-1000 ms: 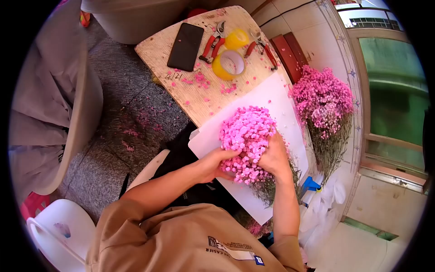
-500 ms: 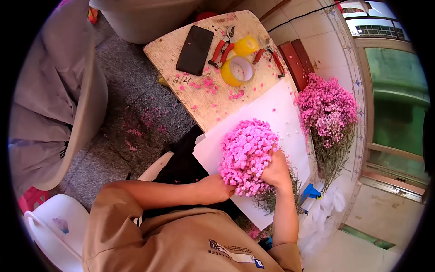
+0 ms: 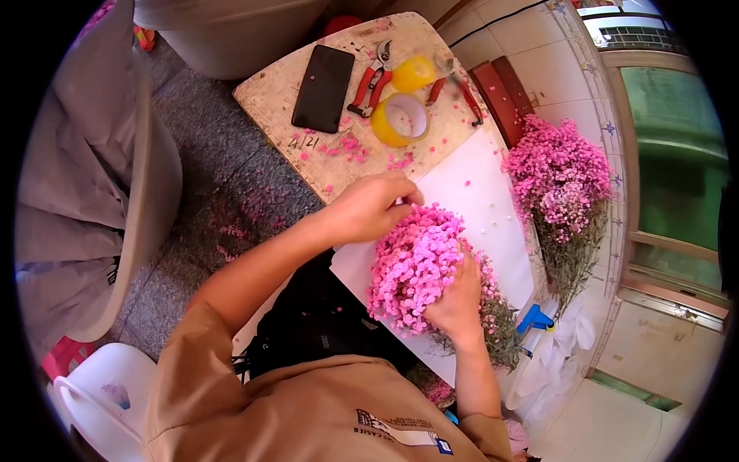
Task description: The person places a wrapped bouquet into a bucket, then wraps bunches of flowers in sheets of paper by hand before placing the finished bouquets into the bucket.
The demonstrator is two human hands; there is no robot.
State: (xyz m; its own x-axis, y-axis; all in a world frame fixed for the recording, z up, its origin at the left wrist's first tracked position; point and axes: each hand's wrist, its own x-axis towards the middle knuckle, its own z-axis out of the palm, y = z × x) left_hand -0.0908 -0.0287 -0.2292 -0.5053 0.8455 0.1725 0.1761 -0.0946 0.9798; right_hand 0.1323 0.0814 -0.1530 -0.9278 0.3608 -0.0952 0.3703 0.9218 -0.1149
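Left hand (image 3: 373, 206) has moved to the far edge of my pink bunch (image 3: 412, 269); can't tell if pinching. Right hand (image 3: 458, 300) clasps it, presumably for steadiness.

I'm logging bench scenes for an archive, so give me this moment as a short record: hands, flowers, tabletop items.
Left hand: at the far edge of the bunch, fingers curled; contact unclear
Right hand: gripping the bunch
Bunch: pink flowers, over white paper
Table: black phone, red-handled shears, yellow tape roll
Other bunch: pink, to the right of the paper
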